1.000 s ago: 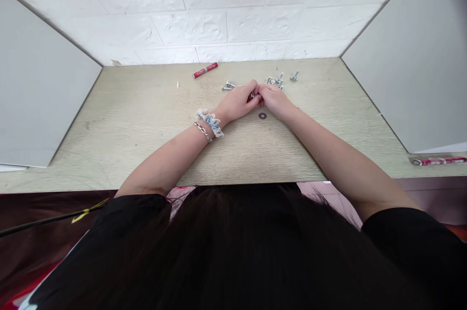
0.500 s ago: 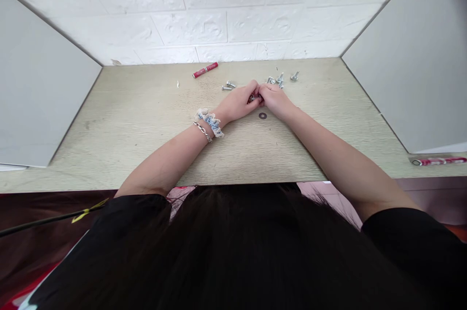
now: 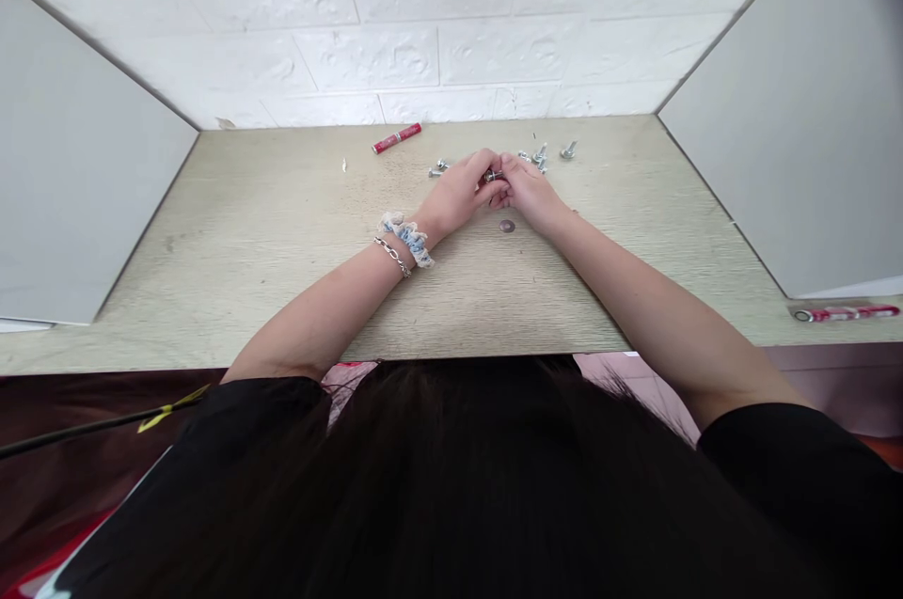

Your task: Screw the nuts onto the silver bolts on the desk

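Over the middle of the table, my left hand (image 3: 464, 192) and my right hand (image 3: 530, 192) meet at the fingertips. Between them is a small metal bolt (image 3: 493, 176), lying roughly sideways, and the fingers of both hands are closed on it. Part of the bolt is hidden by the fingers. Just below the hands a dark round washer (image 3: 506, 226) lies on the table. Several silver bolts (image 3: 540, 155) sit behind my right hand, and another one (image 3: 568, 149) stands farther right. Two more bolts (image 3: 438, 168) lie behind my left hand.
A red tube (image 3: 396, 138) lies near the white brick wall (image 3: 395, 58), with a small white scrap (image 3: 344, 165) to its left. Grey panels (image 3: 77, 157) close off both sides. Another red tube (image 3: 847, 313) lies at the right front edge of the table (image 3: 232, 279).
Both hands have shifted slightly, and more of the bolt shows between the fingers. The washer's hole no longer shows clearly. The bolts on the table stay in place.
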The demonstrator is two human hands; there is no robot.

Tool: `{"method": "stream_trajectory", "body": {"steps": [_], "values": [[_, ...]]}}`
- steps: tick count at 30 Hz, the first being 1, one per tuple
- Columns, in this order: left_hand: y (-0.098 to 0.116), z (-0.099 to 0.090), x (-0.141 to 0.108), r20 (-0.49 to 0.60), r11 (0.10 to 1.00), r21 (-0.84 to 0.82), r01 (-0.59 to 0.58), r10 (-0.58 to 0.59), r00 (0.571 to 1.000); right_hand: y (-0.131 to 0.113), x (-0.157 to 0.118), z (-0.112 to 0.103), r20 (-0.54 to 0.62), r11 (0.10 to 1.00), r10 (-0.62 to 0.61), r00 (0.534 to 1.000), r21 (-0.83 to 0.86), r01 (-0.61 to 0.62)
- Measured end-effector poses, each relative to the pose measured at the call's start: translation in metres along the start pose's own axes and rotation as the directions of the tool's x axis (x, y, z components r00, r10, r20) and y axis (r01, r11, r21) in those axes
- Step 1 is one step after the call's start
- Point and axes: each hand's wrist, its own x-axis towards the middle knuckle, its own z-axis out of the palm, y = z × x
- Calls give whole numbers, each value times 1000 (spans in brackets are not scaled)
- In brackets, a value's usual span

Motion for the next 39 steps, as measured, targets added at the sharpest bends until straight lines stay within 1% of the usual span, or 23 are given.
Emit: {"method": "stream_trajectory", "body": {"steps": [3,8,12,15,18,20,23,27,32,39], "values": [[0,1,1,-40,999,-39,3,-5,999,3,1,0,5,1000,-22,1000,-23,22],[-2,3,1,-36,996,-86,-20,17,999,1,0,-2,-29,995,-34,999,-100,31],[-4,3,0,-51,995,-101,-16,10,999,1,0,-3,-43,989,-49,998,-142,43],[-7,4,1,-85,999,-41,-29,26,996,3,0,-2,-25,991,-77,997,-114,74],[-9,6,2,-94,995,57,-86,91,991,3,0,-1,-27,990,-108,994,-97,105],[-10,7,2,-98,988,86,-126,134,986,3,-2,-1,-40,989,-117,992,-95,112],[-10,7,1,-109,982,84,-170,179,978,3,-2,-1,-43,991,-115,992,-79,111],[-10,7,0,-128,977,71,-200,208,970,5,1,-3,-15,995,-94,995,-27,94],[-12,8,1,-158,975,74,-212,221,962,8,5,-5,9,997,-61,998,44,61],[-13,8,1,-151,972,84,-217,228,962,3,4,-5,35,991,-7,999,136,2]]}}
